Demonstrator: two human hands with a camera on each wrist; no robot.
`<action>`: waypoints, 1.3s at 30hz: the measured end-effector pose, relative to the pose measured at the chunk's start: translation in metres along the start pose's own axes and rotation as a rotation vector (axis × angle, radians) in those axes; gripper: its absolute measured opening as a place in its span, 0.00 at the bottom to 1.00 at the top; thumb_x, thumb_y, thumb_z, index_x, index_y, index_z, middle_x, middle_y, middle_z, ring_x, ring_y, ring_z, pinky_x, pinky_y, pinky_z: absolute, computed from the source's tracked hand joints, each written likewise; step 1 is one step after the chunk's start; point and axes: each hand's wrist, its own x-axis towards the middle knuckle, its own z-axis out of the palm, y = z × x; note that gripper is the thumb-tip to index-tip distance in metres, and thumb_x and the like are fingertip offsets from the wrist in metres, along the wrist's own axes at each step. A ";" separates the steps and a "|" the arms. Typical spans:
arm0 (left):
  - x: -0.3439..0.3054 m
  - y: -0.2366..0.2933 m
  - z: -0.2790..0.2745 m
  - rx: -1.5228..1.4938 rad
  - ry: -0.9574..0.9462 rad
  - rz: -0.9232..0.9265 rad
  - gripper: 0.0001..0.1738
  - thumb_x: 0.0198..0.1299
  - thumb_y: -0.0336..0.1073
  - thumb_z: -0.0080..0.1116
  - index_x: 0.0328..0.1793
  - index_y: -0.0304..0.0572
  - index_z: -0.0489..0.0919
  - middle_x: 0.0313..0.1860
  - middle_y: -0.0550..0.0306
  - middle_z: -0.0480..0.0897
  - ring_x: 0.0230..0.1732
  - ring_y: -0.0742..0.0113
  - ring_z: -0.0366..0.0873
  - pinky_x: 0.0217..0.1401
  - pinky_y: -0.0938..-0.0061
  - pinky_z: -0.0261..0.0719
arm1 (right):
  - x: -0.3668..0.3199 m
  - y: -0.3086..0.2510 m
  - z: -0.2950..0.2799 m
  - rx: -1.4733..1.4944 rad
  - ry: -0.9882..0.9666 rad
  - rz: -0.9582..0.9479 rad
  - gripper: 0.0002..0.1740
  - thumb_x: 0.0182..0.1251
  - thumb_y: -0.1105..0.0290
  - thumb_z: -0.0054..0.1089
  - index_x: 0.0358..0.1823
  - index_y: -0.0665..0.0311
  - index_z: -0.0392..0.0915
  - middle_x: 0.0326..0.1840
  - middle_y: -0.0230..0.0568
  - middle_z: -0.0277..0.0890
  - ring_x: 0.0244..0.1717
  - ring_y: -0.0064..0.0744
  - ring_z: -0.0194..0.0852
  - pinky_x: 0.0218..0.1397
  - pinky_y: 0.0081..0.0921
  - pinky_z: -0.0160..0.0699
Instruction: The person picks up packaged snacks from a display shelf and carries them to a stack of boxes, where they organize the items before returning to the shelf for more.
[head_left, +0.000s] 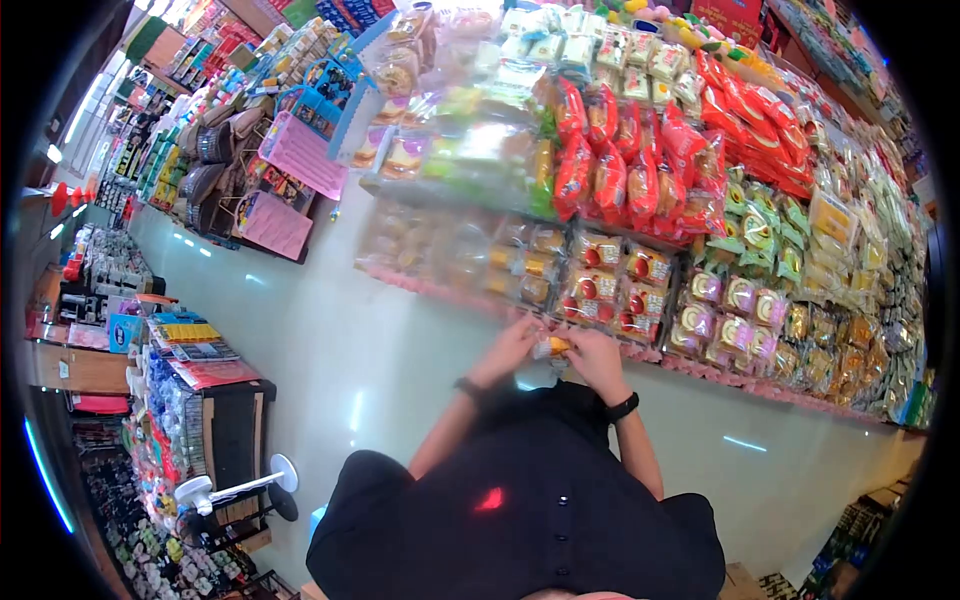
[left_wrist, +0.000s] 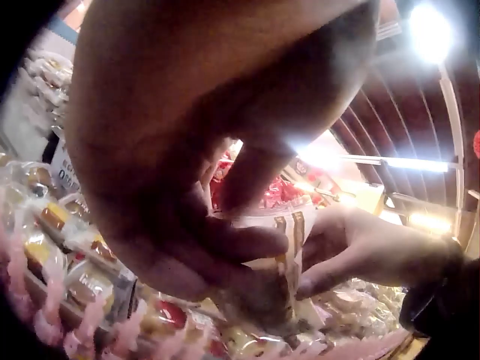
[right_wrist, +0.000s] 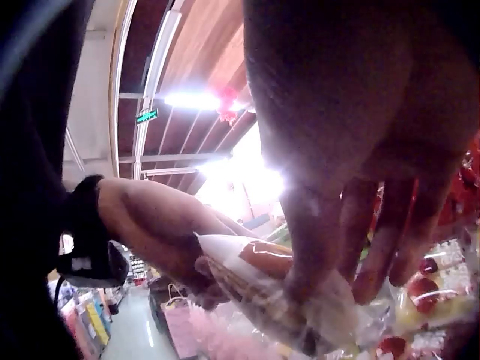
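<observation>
L hand (head_left: 510,354) & R hand (head_left: 597,360) meet at the display's near edge, w/ a small packet (head_left: 553,346) btwn them. Fingers of both are closed on it: L fingers pinch its L side, R fingers its R side, thumb incl. Packet is clear-wrapped w/ some white & orange-brown; it's in the air in front of the shirt (head_left: 500,470), just nr the pink trim (head_left: 760,389) on the display edge. Dark band (head_left: 468,387) on L wrist, black band (head_left: 623,406) on R. Just beyond the hands: red-print packs (head_left: 598,250) in a tray section; orange-label packs (head_left: 535,265) to their L, partly blurred. To the R: purple packs (head_left: 735,330), then gold packs (head_left: 855,355) nr the R end. Farther back: red bags (head_left: 640,170) approx. mid, green packs (head_left: 757,222) to their R, white packs (head_left: 640,62) at the far side. Goods at far L of the display are too blurred to ID. Across the shiny floor (head_left: 320,350), on the L: pink signs (head_left: 300,155) far, white fan (head_left: 195,493) near.
</observation>
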 end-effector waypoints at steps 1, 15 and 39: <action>0.000 -0.006 -0.016 0.023 0.027 0.044 0.14 0.75 0.36 0.52 0.60 0.40 0.79 0.49 0.55 0.84 0.48 0.67 0.80 0.53 0.70 0.79 | 0.014 -0.004 0.013 0.034 0.035 -0.033 0.15 0.58 0.67 0.68 0.47 0.57 0.85 0.38 0.44 0.85 0.41 0.48 0.84 0.46 0.42 0.82; 0.126 -0.030 -0.100 0.009 -0.421 -0.347 0.27 0.68 0.40 0.53 0.74 0.52 0.71 0.31 0.61 0.80 0.21 0.73 0.79 0.13 0.79 0.64 | 0.108 0.007 0.086 -0.162 0.109 0.301 0.24 0.55 0.68 0.62 0.57 0.55 0.82 0.46 0.46 0.85 0.45 0.51 0.84 0.46 0.48 0.83; 0.150 -0.052 -0.098 -0.251 -0.673 -0.413 0.30 0.69 0.65 0.47 0.56 0.49 0.82 0.36 0.54 0.88 0.33 0.71 0.85 0.30 0.77 0.77 | 0.132 -0.015 0.134 -0.183 0.294 0.760 0.23 0.57 0.59 0.59 0.53 0.63 0.80 0.41 0.56 0.83 0.44 0.58 0.84 0.48 0.52 0.80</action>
